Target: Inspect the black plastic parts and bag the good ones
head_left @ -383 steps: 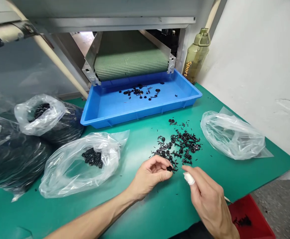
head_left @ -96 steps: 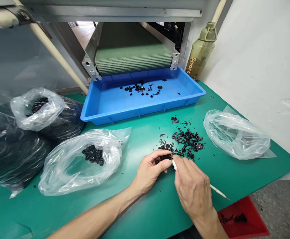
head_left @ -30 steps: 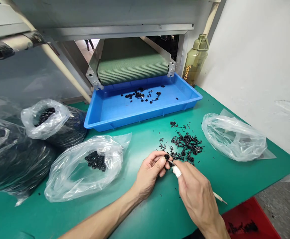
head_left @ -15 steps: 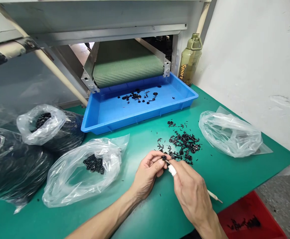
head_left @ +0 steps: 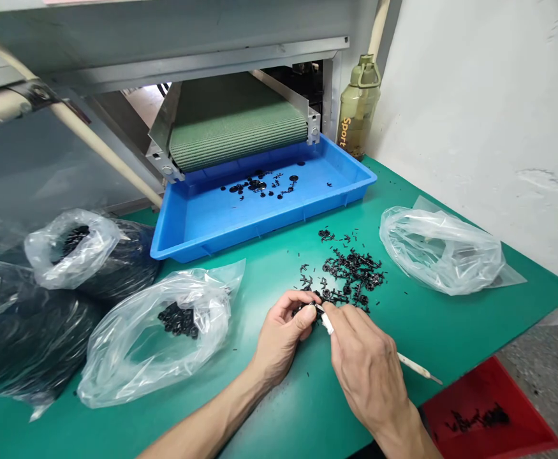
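Right now the work sits at the fingertips, above the green bench (head_left: 298, 417). The left hand (head_left: 279, 341) has its thumb and forefinger closed in a pinch on a small black plastic piece (head_left: 310, 310). Those fingers hide most of the piece, which is held just in front of a loose heap of black moulded parts (head_left: 352, 273). The right hand (head_left: 367, 366) comes in from the other side with its fingers curled and nearly closed. A white finger wrap (head_left: 327, 323) on its forefinger sits touching or just beside the piece, but I cannot tell whether these fingers grip it. A slim pale-handled pick (head_left: 415, 366) sticks out from under the right palm, pointing away from the piece.

The step in hand looks like close handling of this single piece, and the next move calls for a steady pinch and fine control, with the heap so near.

Farther off, a blue plastic tray (head_left: 254, 229) sits below the end of a green conveyor belt (head_left: 235, 131), with black parts scattered inside it. A clear plastic bag (head_left: 116, 363) holding a clump of black parts lies left of the hands, and a red tray (head_left: 460, 395) shows past the bench's near edge.
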The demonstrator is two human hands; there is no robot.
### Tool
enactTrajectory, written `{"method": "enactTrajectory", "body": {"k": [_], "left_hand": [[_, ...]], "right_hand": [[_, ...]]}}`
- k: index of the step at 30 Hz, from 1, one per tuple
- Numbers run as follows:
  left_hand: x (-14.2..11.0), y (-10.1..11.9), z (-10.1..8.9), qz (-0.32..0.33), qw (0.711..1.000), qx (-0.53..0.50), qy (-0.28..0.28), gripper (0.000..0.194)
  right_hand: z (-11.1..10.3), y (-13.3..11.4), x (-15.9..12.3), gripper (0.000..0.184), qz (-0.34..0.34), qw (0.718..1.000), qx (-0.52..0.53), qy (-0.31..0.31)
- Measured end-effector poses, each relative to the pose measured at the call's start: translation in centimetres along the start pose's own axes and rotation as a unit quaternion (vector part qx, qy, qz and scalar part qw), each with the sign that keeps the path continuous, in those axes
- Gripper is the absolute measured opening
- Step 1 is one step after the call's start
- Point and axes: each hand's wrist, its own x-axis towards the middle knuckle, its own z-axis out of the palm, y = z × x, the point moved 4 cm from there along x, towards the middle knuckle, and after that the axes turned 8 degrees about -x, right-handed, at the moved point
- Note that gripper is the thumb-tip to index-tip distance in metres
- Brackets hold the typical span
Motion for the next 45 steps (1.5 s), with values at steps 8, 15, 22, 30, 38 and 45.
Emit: {"method": "enactTrajectory", "body": {"k": [8, 15, 22, 30, 38, 45], "left_hand": [[0.0, -0.3, -0.3, -0.018, 0.999, 0.034, 0.021, 0.03], [0.0, -0.3, -0.4, -0.017, 0.998, 0.06, 0.017, 0.025], [0.0, -0.2, -0.5, 0.007, 0.999, 0.038, 0.029, 0.02], [-0.2, 0.0, -0.3, -0.004, 0.997, 0.08, 0.01, 0.02], [-0.1, -0.1, -0.3, -0.008, 0.995, 0.099, 0.025, 0.022], [0.0, -0.3, -0.1, -0.049, 0.995, 0.083, -0.009, 0.029]], "right_hand": [[-0.2, 0.1, -0.6, 0.03, 0.001, 1.0, 0.001, 0.006], [0.1, 0.2, -0.6, 0.031, 0.012, 1.0, 0.028, -0.005], [0.7, -0.7, -0.7, 0.027, 0.012, 0.999, 0.009, 0.034], [1.0, 1.6, 0.4, 0.025, 0.113, 0.971, 0.18, -0.108], [0.5, 5.7, 1.6, 0.027, 0.125, 0.991, 0.027, -0.047], [1.9, 6.4, 2.6, 0.031, 0.086, 0.986, -0.074, -0.119]]}}
